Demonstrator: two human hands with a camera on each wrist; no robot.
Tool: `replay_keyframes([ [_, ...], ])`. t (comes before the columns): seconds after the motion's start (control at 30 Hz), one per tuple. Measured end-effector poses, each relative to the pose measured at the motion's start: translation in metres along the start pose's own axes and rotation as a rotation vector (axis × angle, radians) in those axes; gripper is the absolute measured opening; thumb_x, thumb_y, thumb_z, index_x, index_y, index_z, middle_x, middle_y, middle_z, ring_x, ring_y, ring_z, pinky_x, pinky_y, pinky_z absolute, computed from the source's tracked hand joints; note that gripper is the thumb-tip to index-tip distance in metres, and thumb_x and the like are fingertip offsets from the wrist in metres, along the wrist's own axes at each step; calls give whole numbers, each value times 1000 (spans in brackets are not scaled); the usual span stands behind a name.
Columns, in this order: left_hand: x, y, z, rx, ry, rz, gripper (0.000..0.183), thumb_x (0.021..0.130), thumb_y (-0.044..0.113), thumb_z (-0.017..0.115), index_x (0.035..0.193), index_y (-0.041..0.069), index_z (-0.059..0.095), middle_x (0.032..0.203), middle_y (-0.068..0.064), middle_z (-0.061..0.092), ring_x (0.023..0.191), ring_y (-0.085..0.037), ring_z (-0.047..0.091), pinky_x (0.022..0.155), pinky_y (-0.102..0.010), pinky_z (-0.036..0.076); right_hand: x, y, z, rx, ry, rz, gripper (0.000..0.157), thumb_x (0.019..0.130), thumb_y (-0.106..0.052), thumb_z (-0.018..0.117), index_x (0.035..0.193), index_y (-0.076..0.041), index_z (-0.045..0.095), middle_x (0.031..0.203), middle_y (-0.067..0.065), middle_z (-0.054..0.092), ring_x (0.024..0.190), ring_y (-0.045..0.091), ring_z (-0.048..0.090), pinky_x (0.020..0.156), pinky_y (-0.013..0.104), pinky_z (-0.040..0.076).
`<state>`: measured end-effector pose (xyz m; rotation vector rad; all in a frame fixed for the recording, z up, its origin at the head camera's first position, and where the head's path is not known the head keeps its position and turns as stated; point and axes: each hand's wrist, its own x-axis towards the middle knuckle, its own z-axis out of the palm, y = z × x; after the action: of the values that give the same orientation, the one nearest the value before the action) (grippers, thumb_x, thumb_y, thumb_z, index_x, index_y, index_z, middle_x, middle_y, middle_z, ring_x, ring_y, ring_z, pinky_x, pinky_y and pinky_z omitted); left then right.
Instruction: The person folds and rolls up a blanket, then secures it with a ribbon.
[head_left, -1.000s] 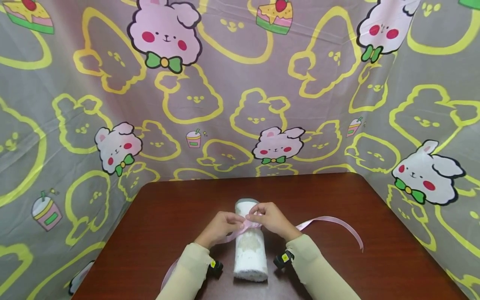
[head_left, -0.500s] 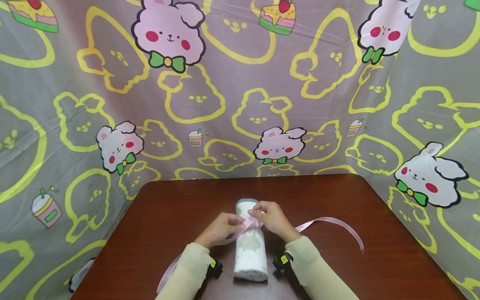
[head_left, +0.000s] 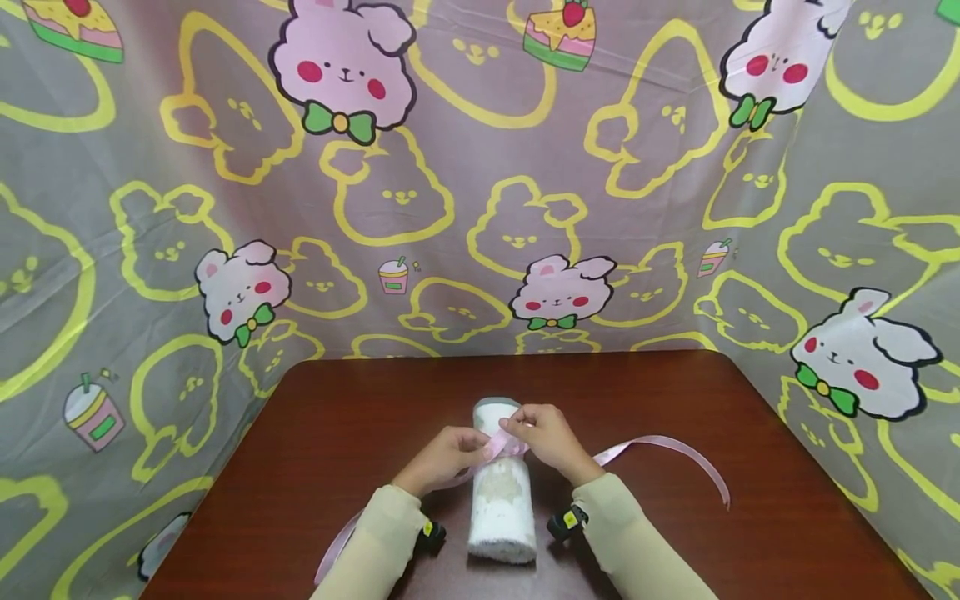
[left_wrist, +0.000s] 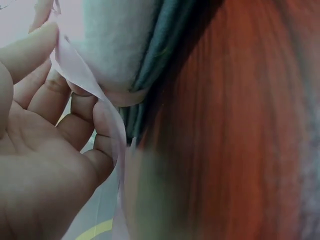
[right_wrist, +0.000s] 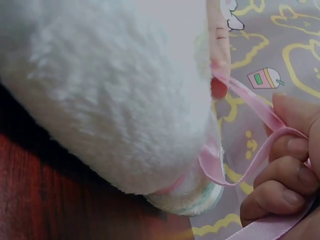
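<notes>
A white fluffy roll, like a rolled towel (head_left: 501,521), lies lengthwise on the table, its far end edged in grey-green. Pink ribbon (head_left: 512,442) circles its middle. My left hand (head_left: 448,457) pinches a strand of that ribbon between thumb and forefinger on the left side; in the left wrist view the ribbon (left_wrist: 75,70) trails down past the curled lower fingers. From the other side my right hand (head_left: 553,437) pinches ribbon above the roll. Seen from the right wrist, a ribbon loop (right_wrist: 255,102) runs between both hands, and the other right fingers are curled.
One ribbon tail (head_left: 686,450) arches over the table to the right. Another tail (head_left: 335,550) lies by the left forearm. The brown wooden table (head_left: 360,400) is bounded by patterned cloth (head_left: 450,208) at the back and sides.
The hands, close together over the roll a second ago, have drawn slightly apart, with a ribbon strand now showing between them. The left ribbon tail has shifted a little outward.
</notes>
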<state>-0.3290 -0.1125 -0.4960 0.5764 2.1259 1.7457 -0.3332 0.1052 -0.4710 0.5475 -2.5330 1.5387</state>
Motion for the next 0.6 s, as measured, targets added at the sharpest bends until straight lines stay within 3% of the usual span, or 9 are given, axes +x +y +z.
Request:
replay_keyframes([
  [0.17,-1,0,-1,24,20,8,12,92,12,68,100,4,72,78,-5,63,57,-16,49,47,-25,41,1,-2,0,15,15,-7,16,88,-27,73,78,-16,70,64,-4,55,62,14,49,50,27,39],
  [0.3,-1,-1,-4,-14,14,-8,14,92,15,69,100,4,72,80,-5,63,60,-15,50,49,-25,42,2,-2,-7,123,-18,9,12,88,-23,73,83,-12,71,72,3,61,66,17,52,54,28,44],
  [0.43,-3,-2,-5,-65,22,-69,18,91,21,71,100,6,70,82,-4,62,63,-15,52,53,-28,45,-1,-2,-21,245,-72,59,18,89,-22,73,92,-5,71,77,16,60,64,18,49,54,31,45],
  [0.6,-5,-2,-5,-89,37,-98,19,92,23,69,101,7,67,87,-2,62,71,-15,54,59,-31,48,-7,-3,-49,223,-148,113,24,88,-24,74,100,-4,70,64,15,50,51,14,39,46,25,35],
])
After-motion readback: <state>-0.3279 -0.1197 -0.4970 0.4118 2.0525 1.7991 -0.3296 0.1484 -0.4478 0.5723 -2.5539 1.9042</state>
